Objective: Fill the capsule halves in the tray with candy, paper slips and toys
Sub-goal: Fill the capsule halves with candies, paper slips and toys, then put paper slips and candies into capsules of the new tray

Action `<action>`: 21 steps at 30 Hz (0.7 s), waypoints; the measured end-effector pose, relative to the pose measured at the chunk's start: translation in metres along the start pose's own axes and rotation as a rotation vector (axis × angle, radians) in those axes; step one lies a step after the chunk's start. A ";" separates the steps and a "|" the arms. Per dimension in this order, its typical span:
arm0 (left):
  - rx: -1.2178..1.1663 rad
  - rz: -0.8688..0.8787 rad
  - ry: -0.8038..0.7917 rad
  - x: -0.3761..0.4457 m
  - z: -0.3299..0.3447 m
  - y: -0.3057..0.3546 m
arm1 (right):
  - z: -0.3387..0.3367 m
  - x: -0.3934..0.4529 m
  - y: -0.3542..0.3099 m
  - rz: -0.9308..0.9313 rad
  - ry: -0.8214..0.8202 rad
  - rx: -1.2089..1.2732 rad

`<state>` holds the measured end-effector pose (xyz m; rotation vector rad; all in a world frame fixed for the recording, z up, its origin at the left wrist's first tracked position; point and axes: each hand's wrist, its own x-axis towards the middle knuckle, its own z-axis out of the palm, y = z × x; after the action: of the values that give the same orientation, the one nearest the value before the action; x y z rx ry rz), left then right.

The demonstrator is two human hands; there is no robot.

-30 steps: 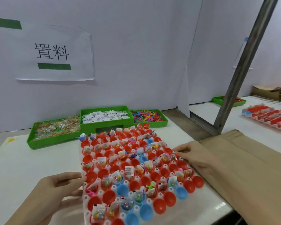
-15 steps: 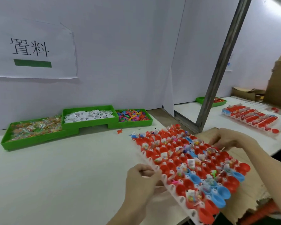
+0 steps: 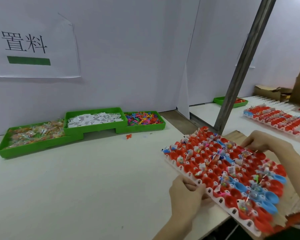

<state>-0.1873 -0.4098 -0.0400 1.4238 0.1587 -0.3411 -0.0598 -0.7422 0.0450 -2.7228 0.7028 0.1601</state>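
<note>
A white tray (image 3: 191, 174) full of red and blue capsule halves sits at the right end of the white table, partly over a sheet of brown cardboard (image 3: 235, 135). Many halves hold candy packets, paper slips and small toys. My left hand (image 3: 186, 196) grips the tray's near left edge. My right hand (image 3: 265, 142) grips its far right edge. Three green bins stand by the back wall: candy (image 3: 33, 134), paper slips (image 3: 93, 118) and coloured toys (image 3: 143, 119).
A small orange toy (image 3: 128, 136) lies loose on the table in front of the bins. A slanted metal post (image 3: 239, 66) rises behind the tray. Beyond it, another filled tray (image 3: 275, 118), a green bin (image 3: 230, 102) and cardboard boxes (image 3: 272, 91) sit on a second table.
Both hands have slid the tray from in front of the bins to the right, onto the cardboard at the table's right end. The view has turned right with it.
</note>
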 end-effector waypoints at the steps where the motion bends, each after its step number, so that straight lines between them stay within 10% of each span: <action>1: 0.005 -0.004 -0.009 0.002 0.000 0.001 | 0.002 0.001 0.000 0.014 0.008 0.014; 11: 0.176 -0.101 -0.260 -0.003 -0.045 0.025 | -0.014 -0.014 -0.041 0.113 0.226 -0.076; 21: 0.330 0.236 0.074 -0.022 -0.224 0.053 | 0.102 -0.188 -0.271 -0.630 0.110 0.397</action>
<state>-0.1700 -0.1802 -0.0163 1.7625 -0.0080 -0.1220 -0.0942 -0.3994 0.0601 -2.4331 -0.1165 -0.2515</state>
